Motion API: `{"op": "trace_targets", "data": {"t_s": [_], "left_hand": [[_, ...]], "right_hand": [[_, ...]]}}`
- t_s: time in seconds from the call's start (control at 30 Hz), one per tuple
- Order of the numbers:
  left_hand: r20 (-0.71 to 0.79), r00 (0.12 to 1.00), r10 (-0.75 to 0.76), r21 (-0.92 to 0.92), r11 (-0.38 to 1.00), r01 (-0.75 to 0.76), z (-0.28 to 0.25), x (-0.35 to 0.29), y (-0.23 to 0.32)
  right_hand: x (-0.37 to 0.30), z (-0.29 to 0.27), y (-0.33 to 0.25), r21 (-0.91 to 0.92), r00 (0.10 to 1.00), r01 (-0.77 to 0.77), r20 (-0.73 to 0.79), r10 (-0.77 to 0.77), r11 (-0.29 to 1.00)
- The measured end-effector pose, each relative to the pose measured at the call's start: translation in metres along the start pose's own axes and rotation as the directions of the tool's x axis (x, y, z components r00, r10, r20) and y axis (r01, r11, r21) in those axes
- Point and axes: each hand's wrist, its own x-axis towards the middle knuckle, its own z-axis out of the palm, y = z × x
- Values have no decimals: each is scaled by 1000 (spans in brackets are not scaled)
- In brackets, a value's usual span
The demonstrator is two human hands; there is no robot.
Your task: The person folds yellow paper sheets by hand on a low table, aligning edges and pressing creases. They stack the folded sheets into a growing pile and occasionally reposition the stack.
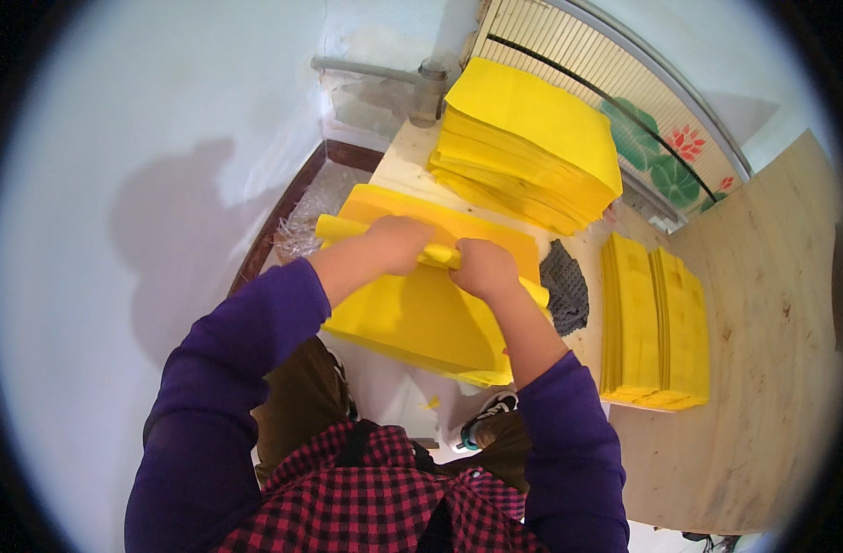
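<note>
A stack of yellow felt-like sheets (pixel 398 318) lies in front of me on the table. Across its middle runs a rolled yellow sheet (pixel 340 228), a tube whose ends stick out to the left and right. My left hand (pixel 400 245) is closed around the tube left of its centre. Just to the right, my right hand (pixel 488 267) grips the same roll. Between the two hands the roll looks pinched and narrower. Most of the fingers on both hands are hidden beneath or behind the roll.
Behind stands a taller pile of yellow sheets (pixel 532 129). A dark grey knitted cloth (pixel 566 288) lies to the right, beside two bundles of folded yellow pieces (pixel 656 323). Clear plastic wrap (pixel 306 217) is by the wall at left; a plywood board (pixel 744 369) extends along the right.
</note>
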Motion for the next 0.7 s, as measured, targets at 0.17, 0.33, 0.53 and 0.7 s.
{"op": "trace_targets", "data": {"t_s": [0.17, 0.33, 0.53, 0.7], "left_hand": [[107, 993, -51, -14, 999, 52, -9, 1, 8], [294, 955, 48, -194, 981, 10, -18, 5, 3], [58, 998, -19, 117, 993, 12, -10, -5, 17], [356, 935, 10, -169, 984, 53, -31, 2, 6]], "right_hand": [[-7, 0, 1, -48, 995, 51, -82, -55, 998], [-8, 2, -2, -75, 1000, 6, 0, -6, 997], [-9, -7, 16, 26, 990, 120, 78, -122, 992], [-17, 1, 2, -74, 989, 17, -149, -28, 997]]}}
